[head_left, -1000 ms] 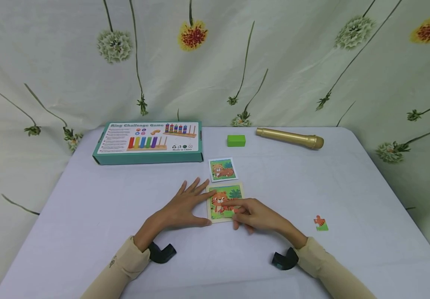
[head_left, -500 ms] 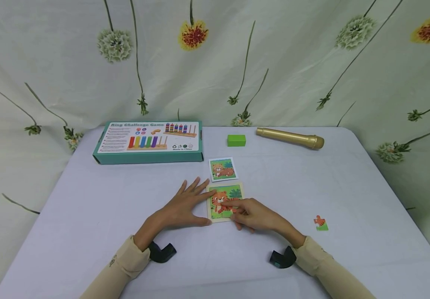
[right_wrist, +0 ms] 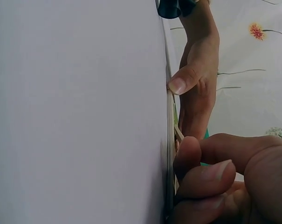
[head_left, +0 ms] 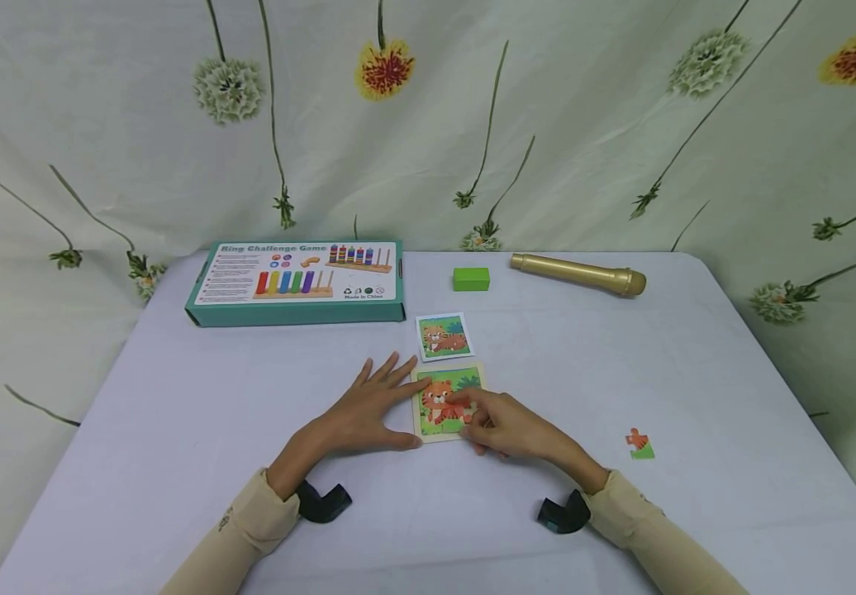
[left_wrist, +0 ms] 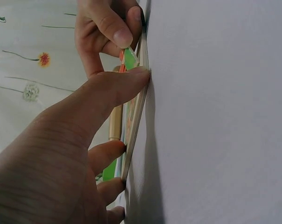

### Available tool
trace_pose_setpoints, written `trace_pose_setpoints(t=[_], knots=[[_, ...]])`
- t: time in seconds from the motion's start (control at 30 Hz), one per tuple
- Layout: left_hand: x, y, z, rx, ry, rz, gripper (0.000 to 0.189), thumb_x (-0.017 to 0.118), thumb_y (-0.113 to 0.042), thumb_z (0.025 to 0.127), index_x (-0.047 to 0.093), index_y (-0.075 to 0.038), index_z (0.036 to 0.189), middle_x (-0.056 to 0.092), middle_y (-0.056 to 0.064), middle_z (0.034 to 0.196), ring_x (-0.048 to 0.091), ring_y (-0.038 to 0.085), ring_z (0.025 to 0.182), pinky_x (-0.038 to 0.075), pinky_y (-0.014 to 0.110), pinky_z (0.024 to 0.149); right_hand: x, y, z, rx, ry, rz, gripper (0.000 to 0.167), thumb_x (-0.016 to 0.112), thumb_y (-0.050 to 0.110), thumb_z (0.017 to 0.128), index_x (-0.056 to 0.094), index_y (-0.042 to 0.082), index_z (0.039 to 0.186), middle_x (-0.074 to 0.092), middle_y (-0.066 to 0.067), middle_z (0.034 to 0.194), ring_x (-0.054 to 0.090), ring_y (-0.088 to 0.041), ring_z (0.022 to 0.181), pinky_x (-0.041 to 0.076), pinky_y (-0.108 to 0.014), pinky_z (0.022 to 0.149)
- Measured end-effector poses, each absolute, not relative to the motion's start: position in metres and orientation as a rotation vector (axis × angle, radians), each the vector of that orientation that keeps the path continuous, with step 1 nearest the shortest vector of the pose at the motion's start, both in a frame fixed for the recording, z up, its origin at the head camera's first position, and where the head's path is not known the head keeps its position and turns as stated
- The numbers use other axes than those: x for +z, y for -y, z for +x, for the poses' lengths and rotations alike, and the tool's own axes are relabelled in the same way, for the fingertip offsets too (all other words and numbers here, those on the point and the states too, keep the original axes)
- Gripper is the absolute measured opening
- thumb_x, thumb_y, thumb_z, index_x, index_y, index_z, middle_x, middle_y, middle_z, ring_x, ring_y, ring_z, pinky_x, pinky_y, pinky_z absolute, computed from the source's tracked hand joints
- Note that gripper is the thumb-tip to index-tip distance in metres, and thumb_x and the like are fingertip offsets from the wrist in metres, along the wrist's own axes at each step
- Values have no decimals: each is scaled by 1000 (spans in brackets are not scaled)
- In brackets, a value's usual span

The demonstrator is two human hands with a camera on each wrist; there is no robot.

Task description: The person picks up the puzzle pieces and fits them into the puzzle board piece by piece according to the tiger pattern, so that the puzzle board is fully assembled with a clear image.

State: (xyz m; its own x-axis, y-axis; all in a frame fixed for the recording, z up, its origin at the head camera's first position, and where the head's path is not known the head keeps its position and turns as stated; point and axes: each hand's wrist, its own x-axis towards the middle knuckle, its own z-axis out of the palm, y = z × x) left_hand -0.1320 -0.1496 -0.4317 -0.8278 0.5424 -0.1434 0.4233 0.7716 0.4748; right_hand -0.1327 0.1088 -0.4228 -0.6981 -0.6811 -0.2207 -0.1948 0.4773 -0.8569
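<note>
A small tiger jigsaw puzzle (head_left: 437, 423) in a pale tray lies on the white table. My left hand (head_left: 363, 417) rests along its left side with fingers spread, the thumb at the near corner and the index finger over the upper left. From the right, my right hand (head_left: 508, 426) bends over the puzzle, its index finger reaching across the tiger. The left wrist view shows a green-edged puzzle piece (left_wrist: 130, 59) tilted up at the right thumb, pinched by that hand. In the right wrist view its curled fingers partly hide the piece. A loose puzzle piece (head_left: 639, 444) lies farther right.
A tiger picture card (head_left: 445, 337) lies just behind the puzzle. Farther back are a teal-edged Ring Challenge Game box (head_left: 294, 285), a green block (head_left: 470, 279) and a gold toy microphone (head_left: 577, 275). A flowered cloth hangs behind the table.
My right index finger has bent and drawn back slightly to the right across the tiger. The left hand and the loose piece stay where they were.
</note>
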Motion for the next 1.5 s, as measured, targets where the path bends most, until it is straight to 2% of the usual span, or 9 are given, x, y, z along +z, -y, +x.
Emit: trace_pose_setpoints(t=[0.6,0.7,0.93,1.23,1.5], knots=[[-431,149,-132,623,-2694,739,87,73,-53,75,38,-23,148,15,3,160,-2,27,148,-5,53,117,-422,-108,-132,-1258,-2155,-685,33,61,2,90,47,1,119,55,0,58,44,-10,36,40,-20,37],[-431,149,-132,627,-2693,741,87,73,-53,75,38,-23,148,16,3,160,-1,27,148,-5,53,117,-423,-108,-132,-1242,-2186,-696,30,61,3,90,48,2,118,54,1,59,45,-9,37,39,-20,37],[-432,149,-132,633,-2691,746,87,73,-54,75,38,-23,148,16,3,160,-1,28,148,-5,54,117,-422,-111,-133,-1064,-2475,-805,23,68,8,87,59,10,107,51,9,60,42,-2,53,33,-17,49],[-431,149,-132,630,-2693,741,87,73,-53,74,39,-23,148,16,3,160,-1,28,148,-5,54,117,-425,-113,-136,-1022,-2492,-840,16,71,13,86,64,13,100,49,10,61,42,-2,55,31,-17,50],[-433,149,-133,631,-2691,747,87,72,-54,75,38,-23,148,16,3,160,-2,28,148,-5,54,117,-425,-112,-134,-956,-2546,-830,22,74,22,85,63,15,102,47,11,59,40,-1,52,29,-17,48]])
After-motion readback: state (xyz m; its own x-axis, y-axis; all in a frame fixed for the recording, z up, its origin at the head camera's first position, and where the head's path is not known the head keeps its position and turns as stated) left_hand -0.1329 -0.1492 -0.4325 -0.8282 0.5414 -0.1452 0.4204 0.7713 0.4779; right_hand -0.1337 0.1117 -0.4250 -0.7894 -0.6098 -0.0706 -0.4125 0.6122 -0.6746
